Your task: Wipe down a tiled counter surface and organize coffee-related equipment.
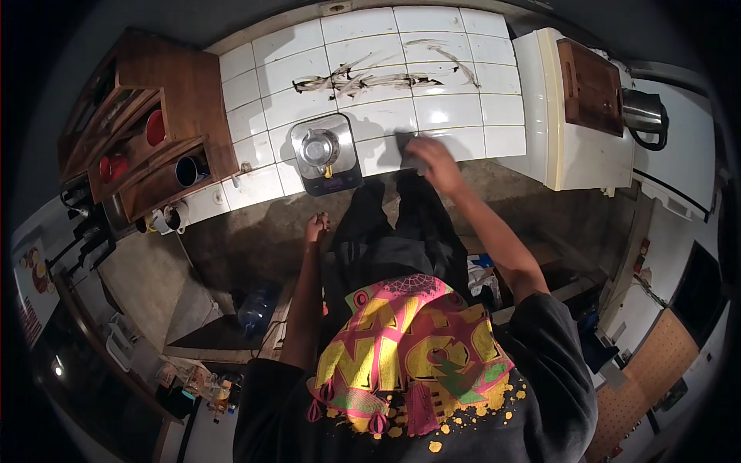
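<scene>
My right hand point(433, 164) is at the counter's front edge, blurred, with its fingers closed on a dark grey piece that looks like a cloth point(407, 146). Dark brown-black smears point(370, 83) streak the white tiled counter point(446, 110) farther back. To the left of that hand, a glass vessel point(318, 147) with a yellowish part at its front rests on a kitchen scale point(330, 184) with a steel plate. My left hand point(316, 227) hangs low in front of the counter, below the scale, its fingers curled and nothing visible in them.
On the left stands a wooden shelf unit point(197, 98) holding red cups point(155, 128) and a dark blue mug point(188, 172). More mugs point(168, 219) sit by its front. A white appliance point(535, 110) on the right bears a wooden box point(591, 87); a steel kettle point(644, 113) is beside it.
</scene>
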A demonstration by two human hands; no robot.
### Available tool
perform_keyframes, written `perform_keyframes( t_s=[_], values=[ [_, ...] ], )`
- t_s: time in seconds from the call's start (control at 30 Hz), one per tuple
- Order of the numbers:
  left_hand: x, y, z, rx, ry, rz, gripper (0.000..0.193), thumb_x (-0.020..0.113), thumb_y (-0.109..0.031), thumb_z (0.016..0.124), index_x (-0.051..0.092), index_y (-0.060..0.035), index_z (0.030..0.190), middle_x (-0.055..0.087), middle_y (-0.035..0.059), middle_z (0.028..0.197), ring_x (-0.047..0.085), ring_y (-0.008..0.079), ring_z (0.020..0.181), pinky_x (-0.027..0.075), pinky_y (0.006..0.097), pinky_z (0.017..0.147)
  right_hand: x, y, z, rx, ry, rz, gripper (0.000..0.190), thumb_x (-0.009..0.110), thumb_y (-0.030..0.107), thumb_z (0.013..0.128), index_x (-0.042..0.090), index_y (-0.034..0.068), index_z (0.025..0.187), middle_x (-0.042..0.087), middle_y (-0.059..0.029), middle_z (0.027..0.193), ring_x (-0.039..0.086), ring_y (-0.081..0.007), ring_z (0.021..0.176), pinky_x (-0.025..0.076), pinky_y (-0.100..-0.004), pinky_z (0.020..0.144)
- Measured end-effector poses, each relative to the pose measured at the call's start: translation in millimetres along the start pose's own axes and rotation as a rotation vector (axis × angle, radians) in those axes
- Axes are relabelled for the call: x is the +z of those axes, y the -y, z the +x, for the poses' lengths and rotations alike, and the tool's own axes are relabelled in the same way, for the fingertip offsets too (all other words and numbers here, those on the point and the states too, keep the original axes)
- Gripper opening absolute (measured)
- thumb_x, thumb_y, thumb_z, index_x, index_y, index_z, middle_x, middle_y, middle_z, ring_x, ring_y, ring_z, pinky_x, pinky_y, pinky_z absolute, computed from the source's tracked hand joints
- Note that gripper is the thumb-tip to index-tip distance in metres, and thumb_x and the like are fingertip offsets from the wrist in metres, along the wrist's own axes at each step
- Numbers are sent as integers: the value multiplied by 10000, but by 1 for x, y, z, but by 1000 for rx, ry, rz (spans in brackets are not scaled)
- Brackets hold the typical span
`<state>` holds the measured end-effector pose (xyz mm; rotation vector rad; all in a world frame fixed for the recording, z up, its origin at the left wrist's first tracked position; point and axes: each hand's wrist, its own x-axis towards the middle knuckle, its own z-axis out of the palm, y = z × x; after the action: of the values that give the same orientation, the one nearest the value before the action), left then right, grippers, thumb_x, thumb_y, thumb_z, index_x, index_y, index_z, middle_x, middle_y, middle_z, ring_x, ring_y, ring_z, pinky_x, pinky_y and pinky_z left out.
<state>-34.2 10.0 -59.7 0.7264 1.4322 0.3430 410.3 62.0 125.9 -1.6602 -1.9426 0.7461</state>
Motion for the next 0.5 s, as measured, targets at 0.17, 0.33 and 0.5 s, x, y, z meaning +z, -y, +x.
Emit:
perform_keyframes(
  t_s=[0.17,0.33,0.5],
  values=[
    [-5,1,9,7,37,8,242,619,-253,968,661,-59,1106,636,29,817,606,133,695,489,279,623,-8,-41,58,315,-335,-44,605,575,-67,764,566,135,1334,590,-180,1323,528,-444,1212,436,-449,1067],
    [-14,19,5,6,43,-25,208,629,-230,966,657,-69,1095,639,24,851,606,138,699,492,279,618,47,-39,84,406,-271,-213,674,643,35,756,525,177,1404,496,-104,1483,414,-489,1344,329,-568,1126],
    [-25,34,-3,-45,91,-79,252,640,-283,957,635,-89,1119,626,26,856,608,145,720,489,290,602,80,10,62,38,105,-204,706,644,47,745,498,149,1428,363,-50,1581,260,-361,1479,221,-518,1209]
  ],
)
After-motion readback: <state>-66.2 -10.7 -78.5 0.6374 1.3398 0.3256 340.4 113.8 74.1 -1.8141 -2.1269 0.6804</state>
